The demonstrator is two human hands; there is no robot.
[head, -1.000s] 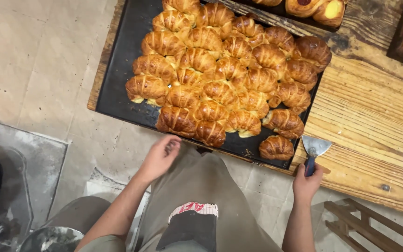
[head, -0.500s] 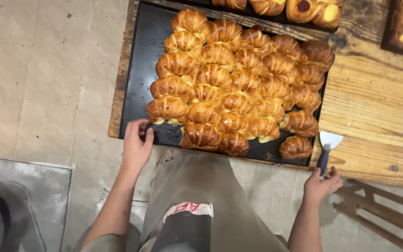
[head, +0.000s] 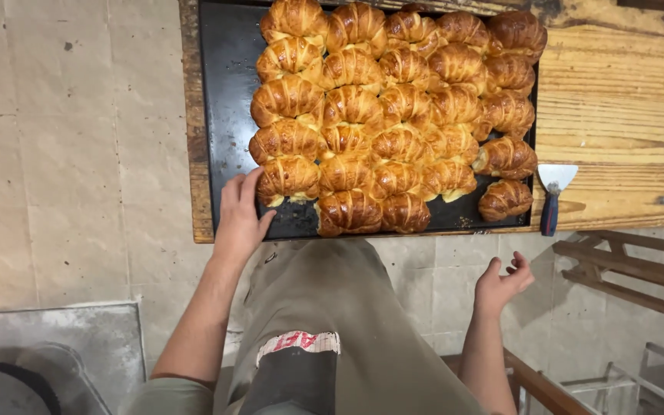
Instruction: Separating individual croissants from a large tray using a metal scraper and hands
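A dark baking tray lies on a wooden table and carries several golden croissants packed close together. My left hand rests on the tray's near left corner, fingers spread, touching the front left croissant. My right hand hangs below the table edge, open and holding nothing. A metal scraper with a blue and red handle lies on the table by the tray's near right corner, apart from my right hand.
A beige tiled floor lies left of the table. A metal surface sits at the lower left. Wooden bars and a frame stand under the table at the lower right. My grey apron fills the bottom centre.
My right hand let go of the scraper, which now lies on the table, and dropped below the edge. My left hand moved onto the tray's corner. The view shifted left.
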